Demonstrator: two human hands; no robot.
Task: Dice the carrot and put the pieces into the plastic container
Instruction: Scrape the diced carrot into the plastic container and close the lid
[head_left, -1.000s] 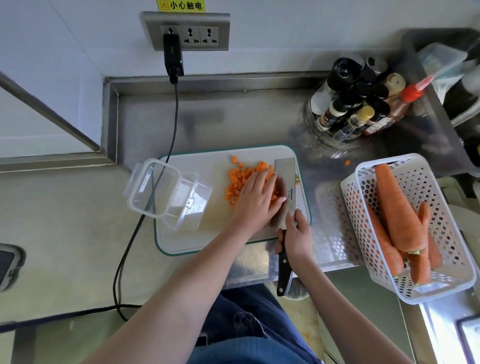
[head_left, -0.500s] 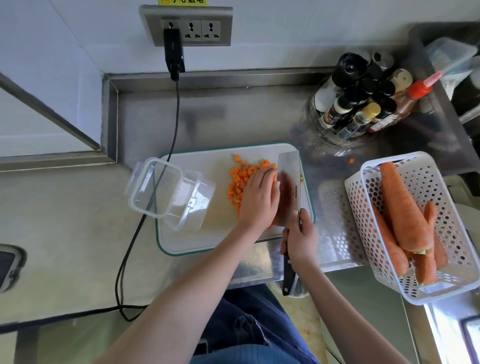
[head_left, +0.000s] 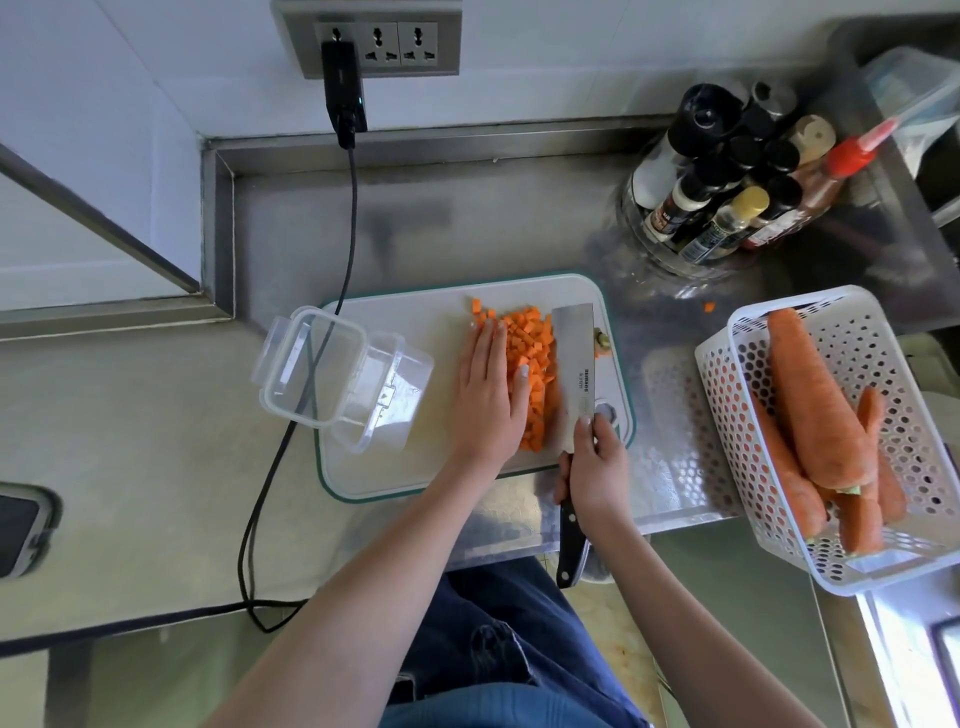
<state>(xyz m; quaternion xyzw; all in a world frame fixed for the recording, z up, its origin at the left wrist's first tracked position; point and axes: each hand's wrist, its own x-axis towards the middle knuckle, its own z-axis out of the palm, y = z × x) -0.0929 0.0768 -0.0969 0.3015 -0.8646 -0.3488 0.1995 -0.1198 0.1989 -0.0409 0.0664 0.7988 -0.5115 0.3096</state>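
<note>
With the flat left hand (head_left: 485, 395) and the cleaver (head_left: 573, 374) gripped by the right hand (head_left: 595, 467) flanking the dice (head_left: 530, 364), squeeze the pile tight before lifting toward the container (head_left: 343, 376).

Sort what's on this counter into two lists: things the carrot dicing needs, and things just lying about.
In use:
- diced carrot on the cutting board
- cleaver, held by the right hand
- left hand, flat beside the dice
- plastic container, no pieces visible in it

Lying about:
- white basket of whole carrots
- condiment bottles
- black cable
- stray carrot piece
</note>
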